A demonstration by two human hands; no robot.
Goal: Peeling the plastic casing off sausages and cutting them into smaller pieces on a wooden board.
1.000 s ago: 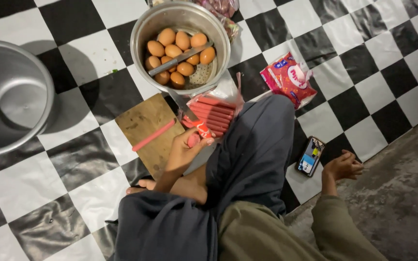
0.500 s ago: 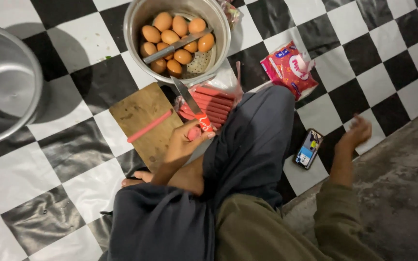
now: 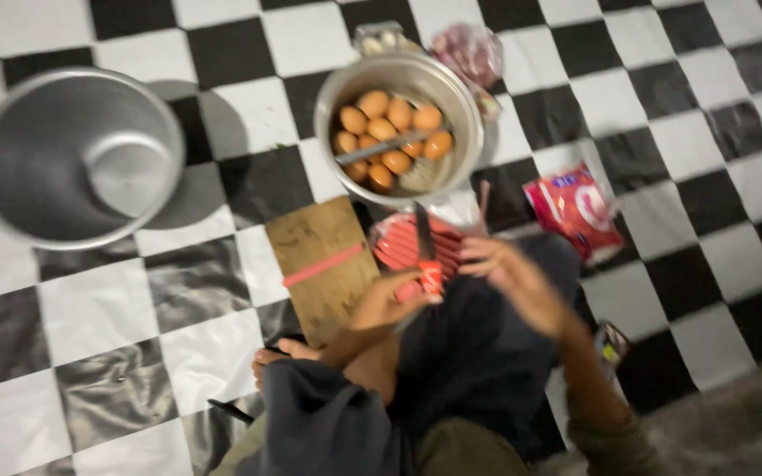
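My left hand (image 3: 387, 302) grips a knife (image 3: 426, 249) by its red handle, with the dark blade pointing away from me toward the pot. My right hand (image 3: 515, 280) hovers just right of the knife with its fingers spread and nothing in them that I can make out; it is blurred. Under both hands lies a pack of long red sausages (image 3: 394, 249). To the left is a wooden cutting board (image 3: 310, 236) with one red sausage (image 3: 324, 265) lying across it. I sit on the floor in dark clothes.
A metal pot (image 3: 472, 110) holding brown eggs (image 3: 390, 132) and a utensil stands beyond the sausages. An empty metal pot (image 3: 72, 159) is at far left. A red packet (image 3: 575, 209) and a phone (image 3: 611, 344) lie to the right on the checkered floor.
My right hand left the floor near the phone and swung in over the sausages, next to the knife. The view shifted so the pots sit further right.
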